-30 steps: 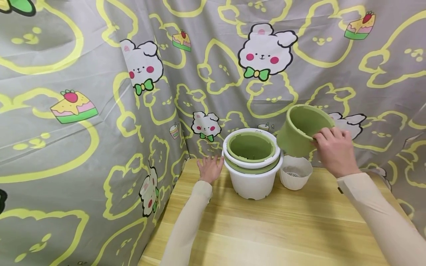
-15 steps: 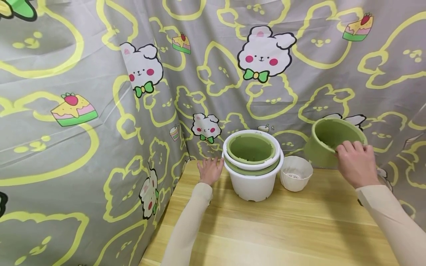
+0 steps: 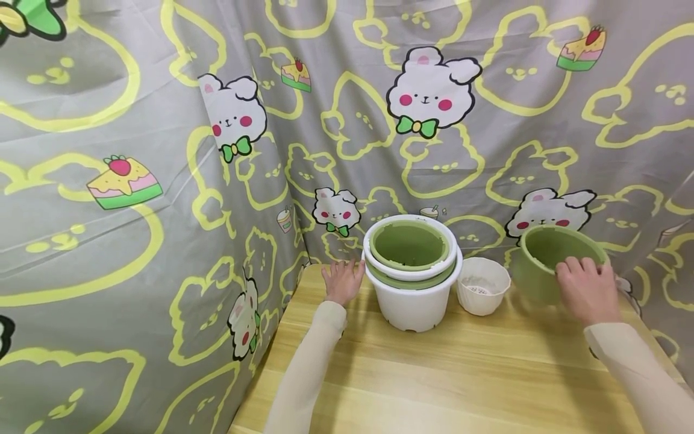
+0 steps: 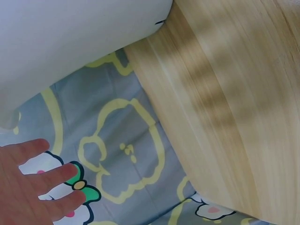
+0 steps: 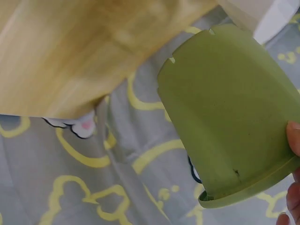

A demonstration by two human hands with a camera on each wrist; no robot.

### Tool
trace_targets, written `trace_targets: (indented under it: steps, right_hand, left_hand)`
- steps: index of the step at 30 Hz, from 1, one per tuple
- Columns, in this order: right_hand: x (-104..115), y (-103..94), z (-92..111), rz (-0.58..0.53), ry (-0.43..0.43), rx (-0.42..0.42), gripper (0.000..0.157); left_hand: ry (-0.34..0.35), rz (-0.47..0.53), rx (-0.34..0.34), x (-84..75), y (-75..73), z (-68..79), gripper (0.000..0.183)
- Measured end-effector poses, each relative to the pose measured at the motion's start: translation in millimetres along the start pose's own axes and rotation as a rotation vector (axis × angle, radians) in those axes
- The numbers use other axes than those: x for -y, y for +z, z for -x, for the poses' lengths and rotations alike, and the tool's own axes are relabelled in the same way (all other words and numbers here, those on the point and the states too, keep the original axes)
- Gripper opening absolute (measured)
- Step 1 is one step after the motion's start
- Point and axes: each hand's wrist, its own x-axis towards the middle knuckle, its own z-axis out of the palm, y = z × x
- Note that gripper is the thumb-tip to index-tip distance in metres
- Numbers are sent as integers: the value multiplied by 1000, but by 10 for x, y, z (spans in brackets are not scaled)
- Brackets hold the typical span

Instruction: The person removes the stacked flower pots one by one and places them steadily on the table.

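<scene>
My right hand point(image 3: 588, 289) grips the near rim of a green plant pot point(image 3: 534, 280), thumb on the outer wall and fingers at the rim. The pot is held slightly tilted, low over the table's back right; in the right wrist view its notched base shows. A nested stack stands left of it: a large white pot point(image 3: 410, 306) holds a green pot point(image 3: 406, 279), then another white pot, with a green pot point(image 3: 409, 228) innermost. Left of the stack, my left hand point(image 3: 343, 283) has its fingers spread, one fingertip right at the rim of the stack.
A small white pot point(image 3: 481, 301) with holes in its base stands between the stack and the held pot. The wooden table point(image 3: 434, 380) runs back to a grey patterned curtain point(image 3: 325, 120) behind it and on the left.
My right hand has carried the green pot rightward and down, from beside the stack and over the small white pot to lower at the right. My left hand stays in place.
</scene>
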Motion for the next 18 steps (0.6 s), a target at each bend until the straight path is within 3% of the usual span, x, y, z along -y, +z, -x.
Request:
trace_targets:
  steps: [4, 18]
  right_hand:
    - [-11, 80, 81, -4, 1, 67, 26]
    - [-13, 377, 320, 28, -33, 120, 17]
  left_hand:
    - [0, 4, -6, 1, 4, 9, 73]
    - [3, 2, -16, 1, 23, 17, 75]
